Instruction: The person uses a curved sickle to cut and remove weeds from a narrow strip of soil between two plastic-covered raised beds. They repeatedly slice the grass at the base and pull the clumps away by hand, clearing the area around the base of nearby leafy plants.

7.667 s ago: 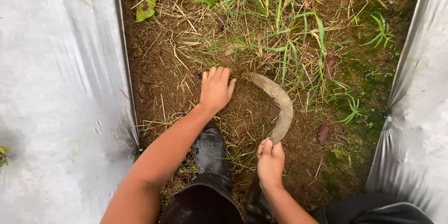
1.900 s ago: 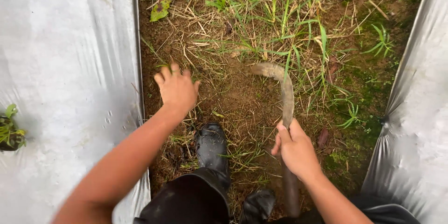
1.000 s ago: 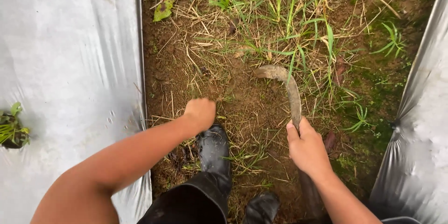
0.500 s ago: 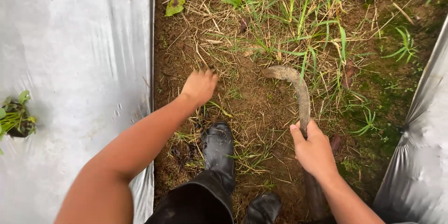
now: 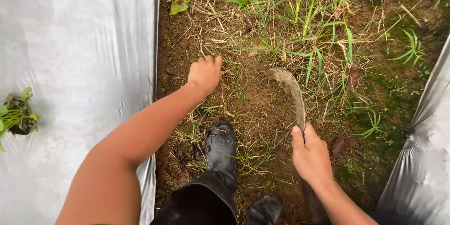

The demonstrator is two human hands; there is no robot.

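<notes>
L hand (image 5: 205,73) had slid fwd, fingers curled on soil left of sickle (image 5: 291,95); R hand (image 5: 311,156) stayed clamped on sickle — weeding moving up-row.

The sickle (image 5: 293,95) lies low over the soil strip, its curved blade dull, brown and caked with dirt. The blade arcs up and to the left from the grip, its blunt tip resting against the base of a grass clump (image 5: 318,51), where green blades mix with dry straw. The handle runs back toward the bottom edge, mostly hidden.
</notes>
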